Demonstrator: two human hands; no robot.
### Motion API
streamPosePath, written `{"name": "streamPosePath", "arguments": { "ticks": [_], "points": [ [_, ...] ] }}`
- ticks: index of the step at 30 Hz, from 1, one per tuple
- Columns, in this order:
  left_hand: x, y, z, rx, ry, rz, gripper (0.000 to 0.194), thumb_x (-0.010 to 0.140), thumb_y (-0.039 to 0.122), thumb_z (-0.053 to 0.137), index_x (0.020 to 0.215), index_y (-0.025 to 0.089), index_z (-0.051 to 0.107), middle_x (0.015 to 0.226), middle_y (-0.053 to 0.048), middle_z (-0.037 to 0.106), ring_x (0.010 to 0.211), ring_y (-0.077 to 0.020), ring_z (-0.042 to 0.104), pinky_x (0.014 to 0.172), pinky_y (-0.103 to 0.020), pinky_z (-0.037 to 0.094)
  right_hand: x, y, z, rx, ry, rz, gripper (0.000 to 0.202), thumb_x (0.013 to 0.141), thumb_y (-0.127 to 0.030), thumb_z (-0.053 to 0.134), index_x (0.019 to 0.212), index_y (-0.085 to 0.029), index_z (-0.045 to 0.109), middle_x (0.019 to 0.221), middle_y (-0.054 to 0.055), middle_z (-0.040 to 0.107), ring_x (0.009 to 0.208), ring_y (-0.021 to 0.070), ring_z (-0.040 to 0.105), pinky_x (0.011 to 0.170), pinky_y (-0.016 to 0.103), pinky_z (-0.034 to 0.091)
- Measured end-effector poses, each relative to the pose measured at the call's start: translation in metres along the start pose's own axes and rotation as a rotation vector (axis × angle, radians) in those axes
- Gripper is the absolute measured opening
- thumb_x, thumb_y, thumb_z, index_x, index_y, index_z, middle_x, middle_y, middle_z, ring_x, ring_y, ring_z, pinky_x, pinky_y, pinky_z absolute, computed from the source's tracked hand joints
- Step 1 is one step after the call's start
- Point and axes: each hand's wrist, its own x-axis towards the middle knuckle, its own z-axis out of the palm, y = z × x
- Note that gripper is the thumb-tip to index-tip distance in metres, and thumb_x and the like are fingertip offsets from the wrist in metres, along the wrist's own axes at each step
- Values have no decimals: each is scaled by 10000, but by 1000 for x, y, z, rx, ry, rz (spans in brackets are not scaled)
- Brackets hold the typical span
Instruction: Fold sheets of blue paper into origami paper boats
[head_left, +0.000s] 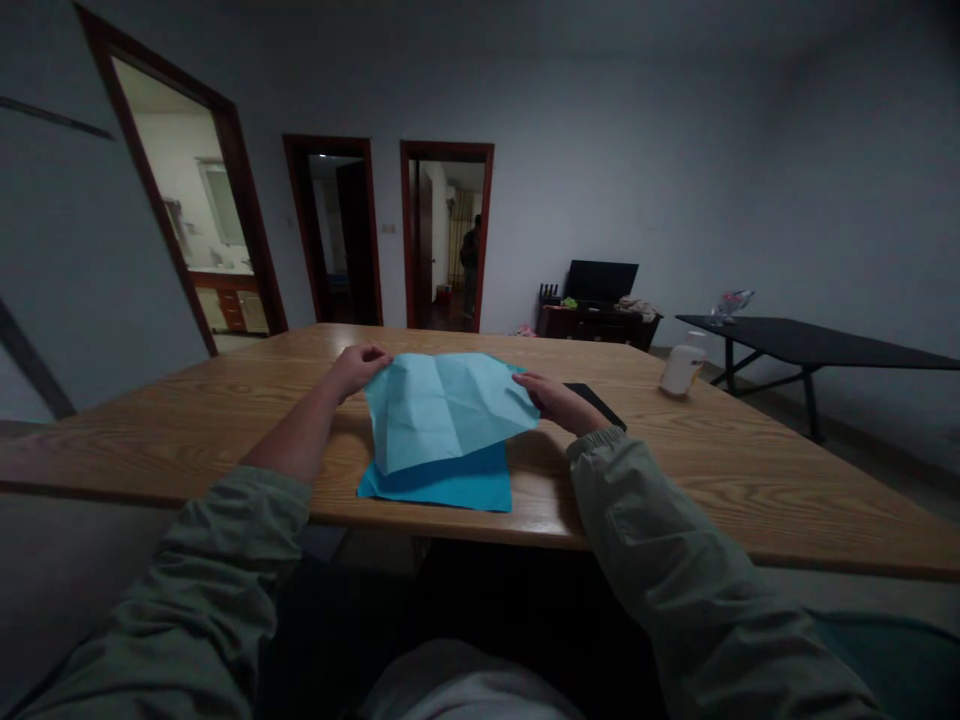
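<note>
A creased light-blue sheet of paper (457, 410) is held up by its two sides, tilted above the table. My left hand (360, 368) pinches its upper left corner, thumb and fingers pressed together. At the right edge, my right hand (551, 398) grips the sheet between thumb and fingers. Beneath it a darker blue sheet (450, 485) lies on the wooden table (247, 440) by the front edge, partly covered by the raised one. Whether the two sheets are joined at the back I cannot tell.
Behind my right hand lies a flat black object (600, 402), partly hidden. A white bottle (682, 368) stands towards the table's right side. Farther right is a black table (817, 340). A person (470, 260) stands in the far doorway.
</note>
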Motion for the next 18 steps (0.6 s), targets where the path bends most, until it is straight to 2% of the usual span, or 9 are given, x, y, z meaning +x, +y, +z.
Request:
{"name": "streamPosePath", "arguments": {
  "ticks": [2, 4, 5, 8, 12, 15, 18],
  "points": [
    [0, -1, 2, 7, 6, 2, 456, 632, 561, 722, 804, 140, 687, 749, -47, 671, 664, -154, 570, 618, -264, 428, -8, -2, 9, 123, -188, 6, 467, 792, -353, 742, 1210, -247, 561, 1012, 34, 639, 780, 168, 624, 594, 226, 514],
    [1, -3, 2, 15, -2, -3, 456, 631, 567, 715, 792, 141, 677, 745, -49, 667, 661, -155, 569, 620, -267, 431, -14, -5, 16, 162, -270, -5, 661, 715, -227, 788, 1304, -284, 494, 1113, 36, 623, 866, 183, 638, 656, 243, 541],
    [1, -3, 1, 22, 2, -4, 461, 630, 572, 712, 791, 142, 674, 749, -50, 667, 666, -156, 569, 622, -268, 432, -15, -6, 18, 169, -269, -18, 719, 694, -187, 789, 1330, -293, 472, 1134, 36, 616, 876, 184, 640, 663, 245, 546],
    [1, -5, -4, 28, 14, -19, 485, 622, 591, 704, 808, 144, 670, 765, -51, 664, 684, -159, 568, 618, -263, 434, -12, -8, 16, 165, -145, -58, 739, 692, -166, 773, 1350, -289, 461, 1081, 32, 626, 790, 161, 634, 589, 213, 523],
    [-3, 0, -14, -16, -9, -106, 497, 602, 588, 725, 820, 147, 649, 713, -29, 627, 620, -140, 535, 550, -245, 414, 1, -2, -2, 86, 117, -74, 544, 754, -255, 753, 1260, -212, 556, 804, 9, 617, 542, 96, 518, 407, 152, 340],
    [-15, 13, -21, -75, -115, -189, 482, 599, 553, 755, 847, 158, 634, 656, -5, 585, 531, -118, 494, 474, -229, 370, 13, 7, -12, -46, 285, -104, 407, 775, -326, 747, 1129, -162, 631, 743, 10, 608, 491, 88, 455, 404, 170, 302],
    [-34, 30, -30, -124, -256, -194, 525, 614, 497, 781, 1010, 188, 626, 650, 11, 572, 490, -107, 479, 422, -204, 323, 27, 12, -16, -285, 435, -164, 337, 781, -343, 741, 1046, -150, 663, 748, 19, 624, 534, 110, 497, 462, 191, 348]
  ]
}}
